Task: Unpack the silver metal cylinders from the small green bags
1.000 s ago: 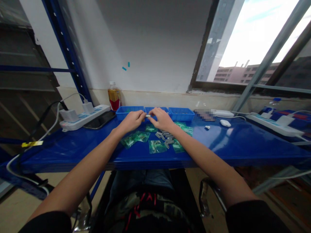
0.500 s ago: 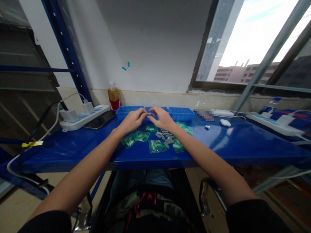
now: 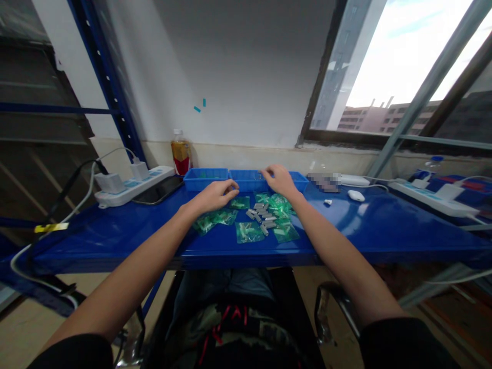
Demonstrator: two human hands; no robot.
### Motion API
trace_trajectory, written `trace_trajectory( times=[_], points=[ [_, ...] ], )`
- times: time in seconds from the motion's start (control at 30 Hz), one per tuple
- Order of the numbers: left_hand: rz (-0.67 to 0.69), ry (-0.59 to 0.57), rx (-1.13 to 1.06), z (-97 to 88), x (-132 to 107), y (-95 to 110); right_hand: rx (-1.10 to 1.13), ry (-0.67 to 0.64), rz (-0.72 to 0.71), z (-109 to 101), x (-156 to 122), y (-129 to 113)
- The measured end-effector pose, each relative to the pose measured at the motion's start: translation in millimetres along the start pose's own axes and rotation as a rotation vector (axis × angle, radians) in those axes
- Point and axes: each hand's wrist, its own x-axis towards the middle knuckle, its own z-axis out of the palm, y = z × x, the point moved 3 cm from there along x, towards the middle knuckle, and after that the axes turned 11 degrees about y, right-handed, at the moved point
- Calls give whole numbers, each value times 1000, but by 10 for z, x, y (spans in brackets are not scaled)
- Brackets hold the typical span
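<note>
My left hand (image 3: 216,195) rests low over the blue table (image 3: 115,230), fingers curled near a small green bag (image 3: 240,203); what it pinches, if anything, is too small to make out. My right hand (image 3: 280,180) reaches over the rim of the right blue tray (image 3: 299,180), fingers bent down, tips hidden. Between my hands lie several small grey metal parts (image 3: 262,214) and several green plastic bags (image 3: 248,231). Further bags (image 3: 210,220) lie under my left wrist.
Three blue trays (image 3: 203,177) stand in a row at the back. A drink bottle (image 3: 180,152), a power strip (image 3: 132,184) with chargers and a dark phone (image 3: 159,190) are at the left. A white mouse (image 3: 356,195) and another power strip (image 3: 434,199) lie at the right.
My hands, held together on a small part over the middle tray, have separated. The right one moved right to the right tray; the left one dropped toward the bags.
</note>
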Motion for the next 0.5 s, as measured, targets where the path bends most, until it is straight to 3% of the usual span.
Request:
trace_trajectory(
  times=[0.1,0.27,0.5],
  points=[
    [112,-73,-24,44,-17,57,-69,-6,86,26,0,189],
    [285,-233,-31,125,-72,179,-96,-27,154,93,-13,291],
    [304,-296,-50,171,-98,237,-78,-31,162,167,-55,398]
  ],
)
